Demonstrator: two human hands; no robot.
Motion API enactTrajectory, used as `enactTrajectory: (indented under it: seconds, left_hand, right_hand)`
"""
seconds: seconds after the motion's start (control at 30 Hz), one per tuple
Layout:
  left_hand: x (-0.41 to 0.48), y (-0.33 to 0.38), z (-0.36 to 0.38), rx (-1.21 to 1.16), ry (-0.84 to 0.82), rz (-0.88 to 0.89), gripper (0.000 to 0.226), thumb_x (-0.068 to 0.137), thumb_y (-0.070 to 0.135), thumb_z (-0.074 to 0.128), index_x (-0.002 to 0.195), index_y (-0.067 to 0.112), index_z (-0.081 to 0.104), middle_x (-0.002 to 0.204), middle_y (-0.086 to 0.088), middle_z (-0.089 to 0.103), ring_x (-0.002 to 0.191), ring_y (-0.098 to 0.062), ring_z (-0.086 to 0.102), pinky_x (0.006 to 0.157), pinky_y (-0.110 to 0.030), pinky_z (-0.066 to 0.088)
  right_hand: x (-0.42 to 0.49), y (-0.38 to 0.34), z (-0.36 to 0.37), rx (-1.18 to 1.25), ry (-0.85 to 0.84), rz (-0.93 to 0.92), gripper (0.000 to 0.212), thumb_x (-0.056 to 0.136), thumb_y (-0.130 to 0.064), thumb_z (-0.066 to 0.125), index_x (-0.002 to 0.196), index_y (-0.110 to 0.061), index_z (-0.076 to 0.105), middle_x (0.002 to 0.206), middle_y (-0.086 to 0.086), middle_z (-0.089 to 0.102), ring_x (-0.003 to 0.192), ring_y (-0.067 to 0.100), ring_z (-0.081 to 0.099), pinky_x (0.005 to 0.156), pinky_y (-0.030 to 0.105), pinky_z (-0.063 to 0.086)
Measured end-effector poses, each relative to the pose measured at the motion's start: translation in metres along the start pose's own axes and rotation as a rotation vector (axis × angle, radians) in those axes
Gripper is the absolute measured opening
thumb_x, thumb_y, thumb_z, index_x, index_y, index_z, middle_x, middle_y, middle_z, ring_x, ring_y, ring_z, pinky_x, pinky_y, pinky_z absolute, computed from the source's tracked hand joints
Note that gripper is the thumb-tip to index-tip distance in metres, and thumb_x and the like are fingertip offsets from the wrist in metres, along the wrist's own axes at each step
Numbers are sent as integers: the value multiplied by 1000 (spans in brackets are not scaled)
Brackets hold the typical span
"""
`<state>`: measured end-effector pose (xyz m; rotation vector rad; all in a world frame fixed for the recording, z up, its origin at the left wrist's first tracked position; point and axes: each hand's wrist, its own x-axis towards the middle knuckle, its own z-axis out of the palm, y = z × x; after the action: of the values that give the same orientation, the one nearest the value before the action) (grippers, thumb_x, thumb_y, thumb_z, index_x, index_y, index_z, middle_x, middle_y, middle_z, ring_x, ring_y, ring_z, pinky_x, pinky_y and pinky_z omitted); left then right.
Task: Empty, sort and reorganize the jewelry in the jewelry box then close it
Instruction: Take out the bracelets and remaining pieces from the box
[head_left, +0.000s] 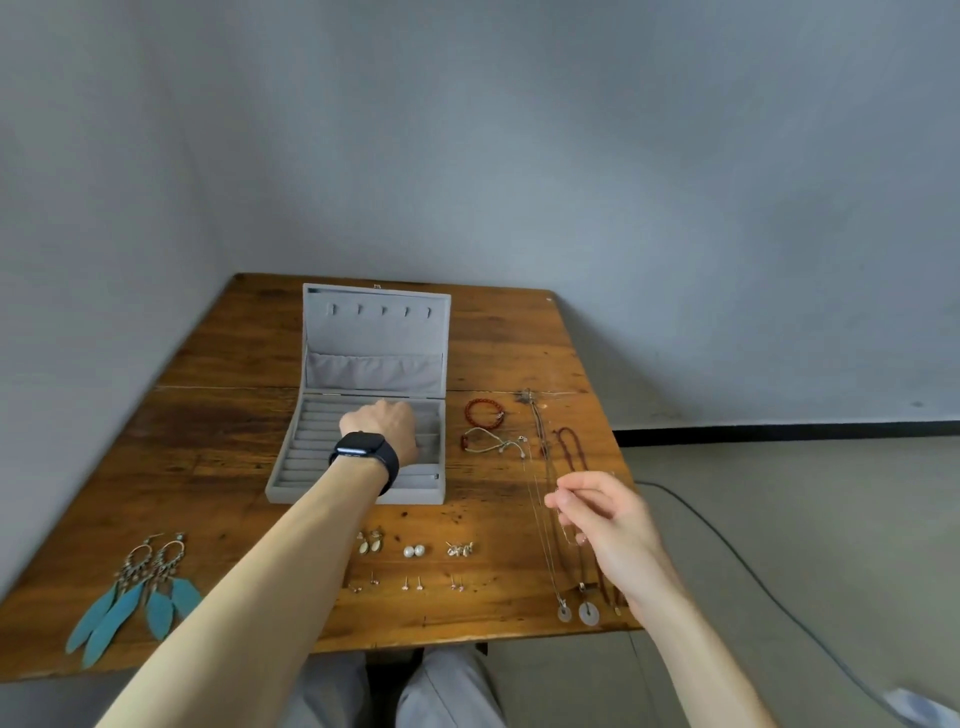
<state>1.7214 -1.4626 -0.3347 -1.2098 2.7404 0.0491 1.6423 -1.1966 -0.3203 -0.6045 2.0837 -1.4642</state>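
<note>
The grey velvet jewelry box (291, 483) stands open at the table's middle, its lid (374, 332) upright with bare hooks. My left hand (387, 428), a black watch on the wrist, reaches down into the box's right side; its fingers are hidden. Over the table's right edge my right hand (608, 514) pinches a thin gold chain (567, 532) that hangs from the fingertips. Several necklaces (545, 499) lie stretched beside it, two ending in pale disc pendants (588, 613). A red bead bracelet (484, 413) and a cord bracelet (491, 441) lie right of the box.
Teal feather earrings (135, 597) lie at the front left. In front of the box are drop earrings (370, 543), pearl studs (414, 551), a silver pair (460, 549) and a row of tiny studs (413, 583). A cable (753, 577) runs over the floor at right.
</note>
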Motion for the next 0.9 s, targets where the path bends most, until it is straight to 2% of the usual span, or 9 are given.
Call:
enactTrajectory:
  seconds: [0.13,0.2,0.27,0.43,0.5,0.6,0.67,0.77,0.9]
  left_hand:
    - [-2,-5,2,-55,-27,-25,20,94,31,61,106,15,65,91,-4,62,79,-23,60,72,-32,54]
    - [-3,-9,2,-84,-38,-15,24,92,36,62,106,16,64,94,-4,65,80,-23,61,68,-31,52]
    - [-4,-13,0,-129,-41,-13,26,88,40,62,101,17,64,91,-2,66,78,-22,62,69,-31,54]
    - [-4,-28,-8,-517,-52,-62,31,81,47,60,77,17,69,74,-2,69,69,-20,67,65,-32,56]
    - [-6,-36,-13,-674,-34,-52,31,85,45,61,78,17,70,75,-3,71,71,-20,68,70,-35,58]
    - [-13,-46,-18,-855,10,-35,22,91,39,59,88,17,64,80,-2,67,75,-18,64,70,-31,52]
    - [-19,-51,-22,-948,34,-24,19,91,35,58,91,16,62,83,-2,67,75,-18,62,69,-31,49]
    - [-28,-53,-24,-1009,31,7,20,89,29,61,91,11,66,82,-1,70,72,-16,61,67,-30,50]
    - [-35,-48,-23,-1003,-28,61,19,87,28,65,93,11,66,86,-5,72,80,-23,67,77,-39,57]
  right_hand:
    - [23,-3,15,-226,17,-65,15,96,-29,62,111,-32,60,99,-23,72,97,-2,65,86,18,48]
    - [34,-7,25,-333,0,-112,13,98,-32,58,111,-32,59,105,-23,71,102,-2,61,79,8,40]
    - [44,-11,38,-420,-15,-142,9,99,-34,55,108,-35,58,103,-25,69,100,-2,58,71,4,33]
    - [70,-18,69,-426,-45,-143,8,96,-33,61,104,-35,64,97,-25,68,93,-3,59,72,10,39]
    - [79,-17,76,-301,-47,-88,7,92,-33,67,99,-36,66,99,-20,71,94,0,64,76,17,47]
    - [91,-8,78,-207,-30,22,9,90,-30,69,98,-32,68,99,-12,74,88,5,67,80,27,55]
    - [98,0,75,-317,4,54,9,93,-29,64,102,-31,67,107,-10,73,90,7,67,78,27,54]
    - [102,6,73,-547,40,24,12,95,-30,62,106,-30,68,113,-9,70,98,12,64,67,19,44]
    - [100,9,74,-668,47,-77,15,96,-26,62,106,-28,73,111,-9,73,106,13,66,81,15,42]
